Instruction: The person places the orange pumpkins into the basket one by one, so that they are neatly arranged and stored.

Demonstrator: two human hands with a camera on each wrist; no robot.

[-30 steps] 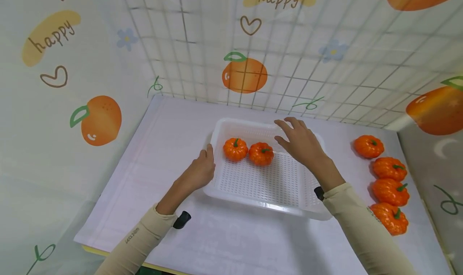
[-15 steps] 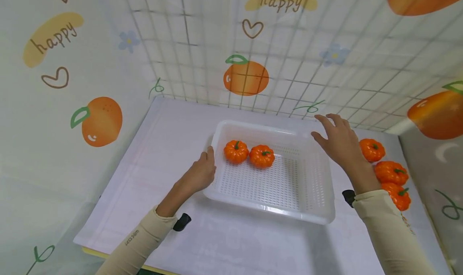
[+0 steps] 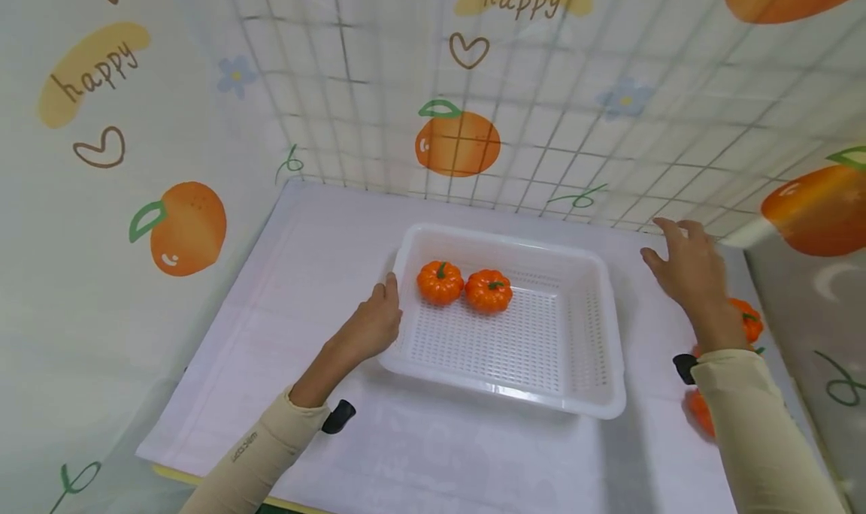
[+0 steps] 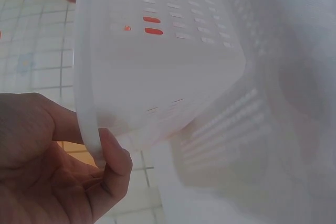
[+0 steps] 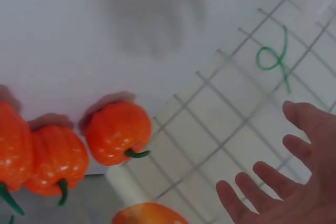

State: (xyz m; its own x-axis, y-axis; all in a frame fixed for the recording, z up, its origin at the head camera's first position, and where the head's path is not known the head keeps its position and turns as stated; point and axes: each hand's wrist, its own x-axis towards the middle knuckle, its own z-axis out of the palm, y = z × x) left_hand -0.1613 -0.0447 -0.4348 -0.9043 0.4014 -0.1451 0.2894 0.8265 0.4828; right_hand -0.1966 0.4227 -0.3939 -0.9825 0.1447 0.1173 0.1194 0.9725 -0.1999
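Note:
A white perforated plastic basket (image 3: 587,407) stands mid-table, with two small orange pumpkins (image 3: 440,282) (image 3: 489,291) side by side in its back left part. My left hand (image 3: 373,322) pinches the basket's left rim between thumb and fingers, as the left wrist view shows close up on the basket wall (image 4: 157,72). Over the right side of the table, my right hand (image 3: 691,272) is held in the air with spread fingers and nothing in them. Beneath it, the right wrist view shows a row of pumpkins (image 5: 118,132) with green stems, partly covered by hand and forearm in the head view.
The table (image 3: 311,258) has a white cover. A printed curtain (image 3: 379,93) with orange fruit drawings and a grid behind it encloses the back and the sides. The right sleeve (image 3: 764,424) passes over the front pumpkins of the row.
My right hand has moved right, from above the basket to above the row of pumpkins. My left hand has stayed on the rim, and the two pumpkins in the basket have not moved.

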